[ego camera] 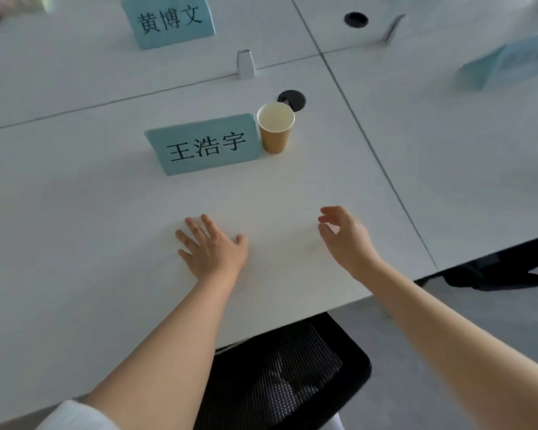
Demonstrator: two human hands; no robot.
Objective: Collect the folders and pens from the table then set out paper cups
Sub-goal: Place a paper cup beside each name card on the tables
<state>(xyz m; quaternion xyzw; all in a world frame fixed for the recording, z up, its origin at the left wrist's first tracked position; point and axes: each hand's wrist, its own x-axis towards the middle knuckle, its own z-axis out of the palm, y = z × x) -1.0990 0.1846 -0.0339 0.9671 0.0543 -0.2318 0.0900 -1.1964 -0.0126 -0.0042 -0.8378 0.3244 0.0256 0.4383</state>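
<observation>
A brown paper cup with a white inside stands upright on the white table, touching the right end of a light blue name card. My left hand lies over the tabletop with fingers straight and spread, well in front of the card. My right hand hovers to its right, fingers loosely curled, holding nothing. No folders or pens are in view.
A second blue name card stands at the back, a third at the far right. Two black cable holes and white clips mark the table seams. A black mesh chair sits below the front edge.
</observation>
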